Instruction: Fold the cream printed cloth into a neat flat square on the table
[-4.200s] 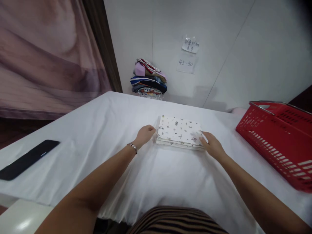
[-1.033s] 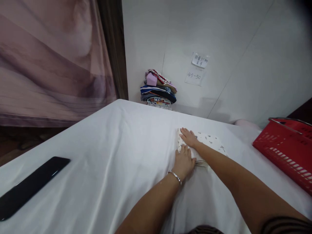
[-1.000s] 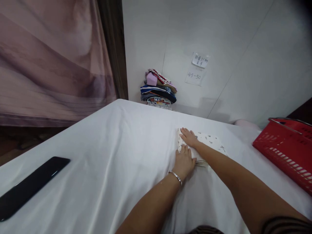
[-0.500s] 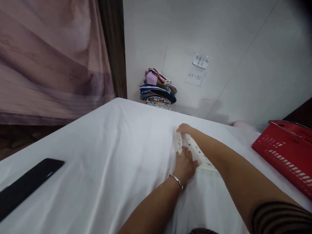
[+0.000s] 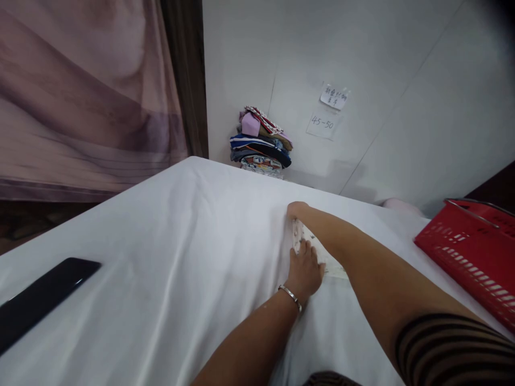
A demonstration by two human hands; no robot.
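A folded cream cloth with small dark marks [image 5: 330,266] lies on the white-covered surface [image 5: 225,225], partly hidden beneath my arms. My left hand [image 5: 304,269], with a silver bracelet at its wrist, rests on the cloth's near left part, fingers spread. At the cloth's far left corner is my right hand [image 5: 298,210]; its fingers point down and are mostly hidden behind the back of the hand, so their grip cannot be made out.
A red basket [image 5: 475,257] stands at the right. A dark flat object [image 5: 44,300] lies at the left. Folded clothes [image 5: 261,142] are stacked by the far wall, near paper notes [image 5: 322,124]. A pink curtain [image 5: 88,96] hangs at the left.
My right hand has shifted slightly left at the cloth's far corner, and its forearm covers more of the cloth. My left hand has barely moved.
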